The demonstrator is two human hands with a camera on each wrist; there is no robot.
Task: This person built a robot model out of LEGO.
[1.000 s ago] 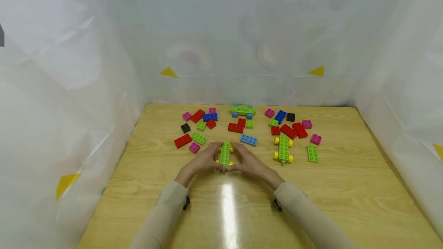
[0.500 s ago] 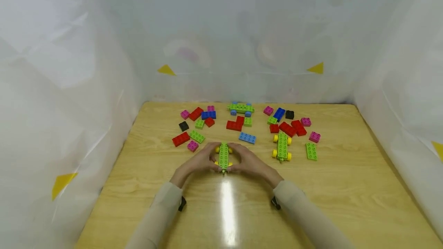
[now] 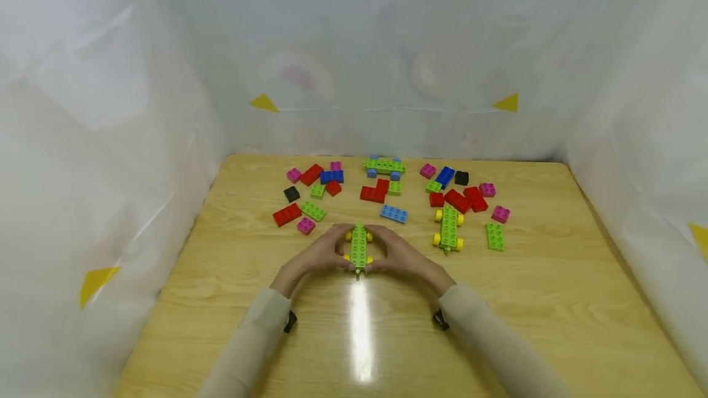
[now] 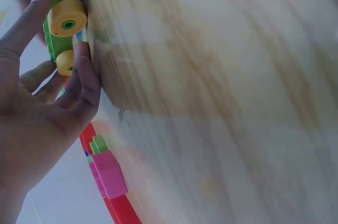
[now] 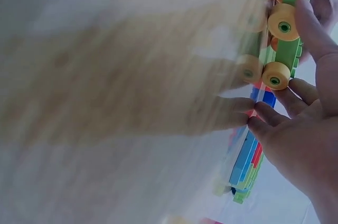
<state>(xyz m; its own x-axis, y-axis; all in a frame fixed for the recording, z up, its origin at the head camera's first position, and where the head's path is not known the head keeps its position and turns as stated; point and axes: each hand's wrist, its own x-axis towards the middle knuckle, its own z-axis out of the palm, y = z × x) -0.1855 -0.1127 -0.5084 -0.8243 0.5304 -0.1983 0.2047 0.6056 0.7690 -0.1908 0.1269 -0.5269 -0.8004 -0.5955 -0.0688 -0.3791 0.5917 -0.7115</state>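
Observation:
A green toy car base (image 3: 358, 249) with yellow wheels stands on the table, its long side pointing away from me. My left hand (image 3: 323, 252) holds it from the left, thumb at the near end and fingers by the far wheel. From the right, my right hand (image 3: 399, 253) grips it the same way. In the left wrist view, the left fingers (image 4: 87, 84) touch the far wheel and the tabletop. The right wrist view shows the right thumb (image 5: 311, 26) against the base's near part. A light blue brick (image 3: 394, 214) lies just beyond the hands.
A second green car base (image 3: 449, 229) with yellow wheels stands to the right. One with blue wheels (image 3: 384, 166) stands at the back. Loose bricks lie in left, middle and right groups, including a pink brick (image 3: 306, 225) near the left hand. White sheeting (image 3: 387, 66) encloses the table.
The head view has tilted slightly down, so the scene sits a little higher. Both hands keep their hold on the car base, which has barely moved.

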